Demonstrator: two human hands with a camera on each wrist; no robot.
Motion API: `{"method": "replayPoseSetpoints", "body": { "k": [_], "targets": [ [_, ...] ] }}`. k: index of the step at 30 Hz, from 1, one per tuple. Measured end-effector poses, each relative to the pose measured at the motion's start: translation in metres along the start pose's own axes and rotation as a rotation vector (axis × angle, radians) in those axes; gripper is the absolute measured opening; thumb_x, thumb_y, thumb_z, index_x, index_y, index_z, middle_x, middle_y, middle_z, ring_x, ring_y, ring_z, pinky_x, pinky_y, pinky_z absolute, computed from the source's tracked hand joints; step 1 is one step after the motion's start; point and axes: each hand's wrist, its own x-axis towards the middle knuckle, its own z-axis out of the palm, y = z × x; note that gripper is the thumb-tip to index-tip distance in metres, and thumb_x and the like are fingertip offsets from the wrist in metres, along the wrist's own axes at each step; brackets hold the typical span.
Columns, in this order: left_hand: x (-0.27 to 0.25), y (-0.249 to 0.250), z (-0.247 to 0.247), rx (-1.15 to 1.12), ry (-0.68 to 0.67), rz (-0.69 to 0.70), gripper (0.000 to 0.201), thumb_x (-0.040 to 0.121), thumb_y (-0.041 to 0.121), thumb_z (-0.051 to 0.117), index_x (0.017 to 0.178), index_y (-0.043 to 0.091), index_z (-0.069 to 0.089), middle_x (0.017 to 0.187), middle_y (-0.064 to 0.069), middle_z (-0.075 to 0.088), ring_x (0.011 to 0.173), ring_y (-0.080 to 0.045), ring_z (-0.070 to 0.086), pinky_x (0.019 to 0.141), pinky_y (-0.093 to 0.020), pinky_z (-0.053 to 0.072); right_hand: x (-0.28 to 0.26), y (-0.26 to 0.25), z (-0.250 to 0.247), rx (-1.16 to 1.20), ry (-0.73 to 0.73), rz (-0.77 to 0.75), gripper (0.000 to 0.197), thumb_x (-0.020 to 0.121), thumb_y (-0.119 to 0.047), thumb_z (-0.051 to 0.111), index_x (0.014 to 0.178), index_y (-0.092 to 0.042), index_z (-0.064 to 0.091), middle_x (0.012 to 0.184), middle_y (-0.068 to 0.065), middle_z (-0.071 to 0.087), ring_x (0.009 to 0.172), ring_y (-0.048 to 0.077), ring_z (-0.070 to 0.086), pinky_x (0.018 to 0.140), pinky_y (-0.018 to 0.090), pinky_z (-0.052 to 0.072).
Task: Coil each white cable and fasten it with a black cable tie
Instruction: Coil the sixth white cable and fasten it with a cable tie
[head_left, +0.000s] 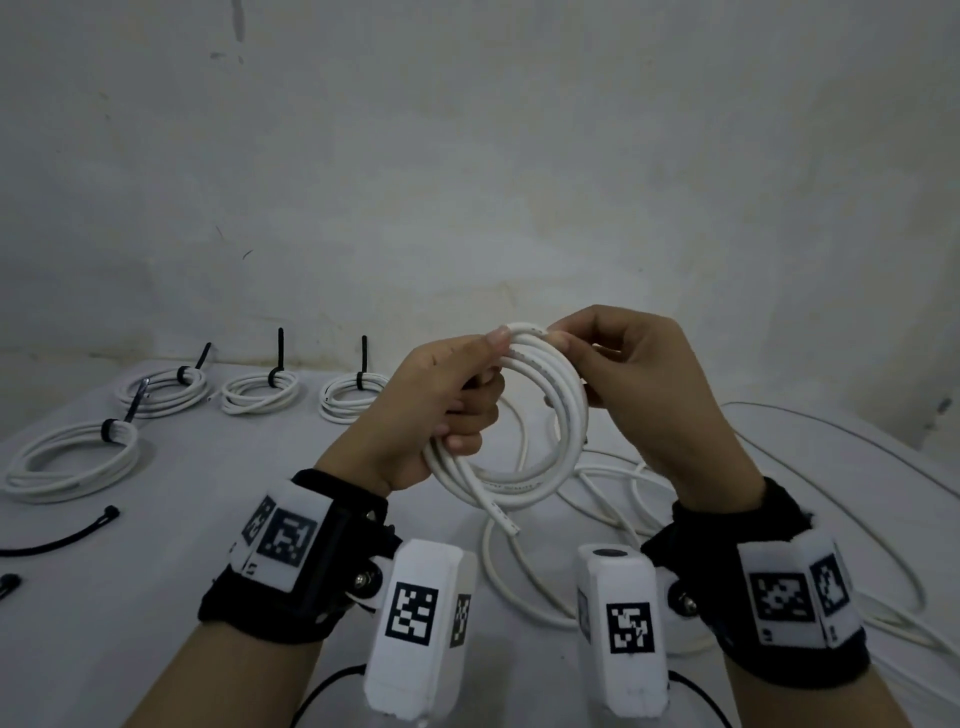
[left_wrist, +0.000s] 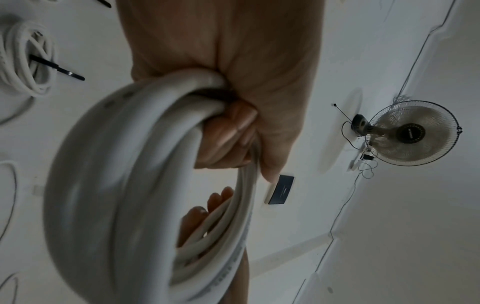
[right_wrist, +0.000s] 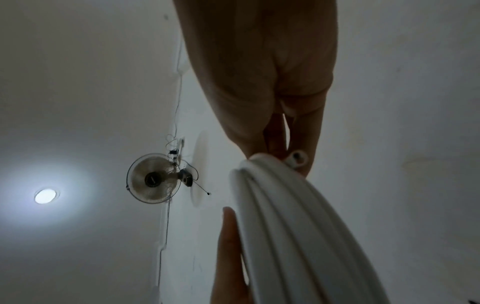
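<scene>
your left hand (head_left: 441, 410) is curled tight around the coiled white cable (head_left: 524, 415) at mid frame, lifted above the table (head_left: 208, 519). your right hand (head_left: 649, 384) pinches the coil's top. four tied coils (head_left: 260, 393) lie at the left, a loose black cable tie (head_left: 62, 535) lower left.

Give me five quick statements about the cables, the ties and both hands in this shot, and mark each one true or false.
1. The left hand grips the coil of white cable. True.
2. The right hand rests flat on the table. False: it pinches the top of the coil, up in the air.
3. Four tied coils lie on the table at the left. True.
4. The held coil already has a black tie round it. False: no tie shows on it.
5. A loose black cable tie lies at the left edge of the table. True.
</scene>
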Motion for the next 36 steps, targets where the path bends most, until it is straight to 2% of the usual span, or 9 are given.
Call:
{"method": "replayPoseSetpoints", "body": {
  "k": [6,9,12,17,21,25,29,33,36],
  "targets": [
    [0.002,-0.006,0.003,0.031,-0.025,-0.048,0.036,0.078,0.041,0.057,0.066,0.015,0.034,0.048,0.007,0.021,0.033,-0.002,0.016,0.033,-0.012,0.016,-0.005,-0.006,-0.025,-0.051,-0.278,0.072,0.017,0.091,-0.003,0.057,0.095,-0.013,0.07,0.07,-0.009,0.07,0.061,0.0,0.062,0.06,0.01,0.046],
    [0.003,-0.011,0.007,0.048,-0.034,-0.08,0.037,0.076,0.044,0.054,0.065,0.015,0.034,0.048,0.007,0.021,0.034,-0.002,0.016,0.034,-0.013,0.017,-0.003,-0.001,-0.033,-0.435,-0.276,-0.03,0.023,0.089,-0.009,0.062,0.093,-0.029,0.073,0.078,-0.007,0.067,0.072,-0.001,0.063,0.069,0.012,0.046],
    [0.004,-0.012,0.006,-0.001,-0.022,-0.132,0.039,0.075,0.048,0.053,0.063,0.015,0.036,0.046,0.007,0.021,0.033,-0.002,0.017,0.032,-0.014,0.017,0.0,0.004,-0.03,-0.59,-0.193,-0.03,0.015,0.086,-0.016,0.066,0.085,-0.028,0.075,0.072,-0.007,0.068,0.067,0.004,0.062,0.069,0.02,0.049],
    [0.006,-0.009,0.004,-0.08,-0.009,-0.113,0.04,0.082,0.044,0.054,0.062,0.014,0.036,0.043,0.008,0.022,0.03,-0.001,0.018,0.031,-0.012,0.019,0.002,0.01,-0.016,-0.297,-0.085,0.055,0.012,0.089,-0.01,0.065,0.088,-0.011,0.076,0.069,0.002,0.073,0.063,0.013,0.07,0.065,0.025,0.058],
    [0.005,-0.004,0.005,-0.07,0.04,-0.071,0.036,0.076,0.044,0.051,0.063,0.014,0.035,0.042,0.008,0.023,0.029,-0.001,0.018,0.031,-0.012,0.018,0.001,0.007,-0.008,0.182,-0.168,0.291,0.015,0.091,-0.005,0.057,0.088,-0.003,0.071,0.061,0.003,0.069,0.056,0.01,0.065,0.057,0.018,0.052],
    [0.006,-0.002,0.004,0.012,0.113,-0.01,0.038,0.093,0.036,0.045,0.063,0.014,0.035,0.043,0.008,0.023,0.031,-0.003,0.017,0.034,-0.012,0.015,0.002,0.007,-0.004,0.409,-0.221,0.383,0.02,0.091,0.002,0.048,0.089,-0.005,0.067,0.058,0.003,0.065,0.05,0.01,0.06,0.05,0.019,0.05],
    [0.006,-0.002,0.003,0.074,0.163,0.05,0.04,0.096,0.034,0.044,0.063,0.013,0.037,0.045,0.007,0.023,0.032,-0.004,0.017,0.034,-0.013,0.016,0.001,0.007,-0.007,0.414,-0.295,0.327,0.026,0.083,-0.008,0.053,0.105,-0.011,0.067,0.066,0.002,0.067,0.057,0.011,0.061,0.057,0.022,0.054],
    [0.004,0.001,-0.001,0.108,0.249,0.144,0.039,0.096,0.033,0.046,0.063,0.014,0.036,0.049,0.003,0.021,0.035,-0.006,0.016,0.036,-0.014,0.015,0.0,0.003,-0.014,0.39,-0.327,0.276,0.027,0.085,-0.023,0.052,0.105,-0.012,0.068,0.086,0.006,0.073,0.084,0.016,0.069,0.078,0.029,0.057],
    [0.004,0.001,-0.003,0.151,0.282,0.199,0.037,0.097,0.031,0.045,0.065,0.015,0.037,0.052,0.0,0.02,0.038,-0.008,0.016,0.037,-0.015,0.016,-0.002,-0.002,-0.006,0.101,-0.283,0.097,0.023,0.086,-0.035,0.061,0.107,-0.026,0.069,0.084,0.008,0.07,0.082,0.021,0.067,0.08,0.032,0.056]
  ]
}}
